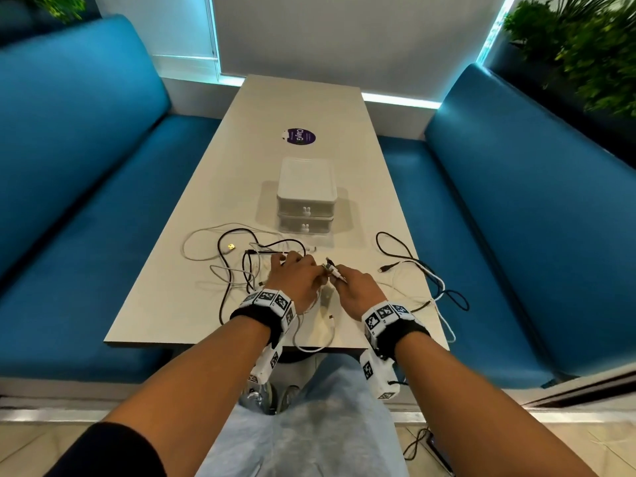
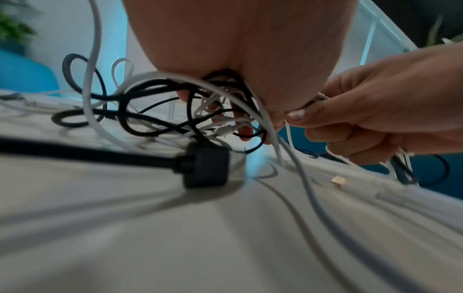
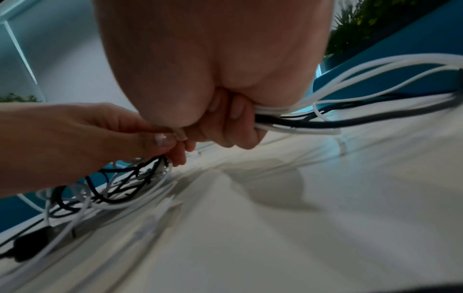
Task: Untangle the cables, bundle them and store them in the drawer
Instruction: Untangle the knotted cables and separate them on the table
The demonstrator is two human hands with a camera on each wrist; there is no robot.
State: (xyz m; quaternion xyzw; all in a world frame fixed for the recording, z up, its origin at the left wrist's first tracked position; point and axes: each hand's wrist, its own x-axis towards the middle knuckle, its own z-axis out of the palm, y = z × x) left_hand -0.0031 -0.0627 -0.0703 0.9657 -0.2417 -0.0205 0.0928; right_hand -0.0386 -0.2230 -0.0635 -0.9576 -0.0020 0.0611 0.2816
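The right hand (image 1: 354, 287) was curled round a gathered bunch of white and black cables (image 3: 300, 119), plug ends pointing away; the left hand (image 1: 296, 277) pinched a strand in the tangled cables (image 1: 241, 259) lying leftward on the pale table (image 1: 172, 304), before the closed white plastic two-drawer box (image 1: 306, 197)

Tangled black and white cables (image 1: 241, 259) on long pale table (image 1: 309, 108), before small two-drawer plastic box (image 1: 306, 197); round purple sticker (image 1: 300, 137) behind box.
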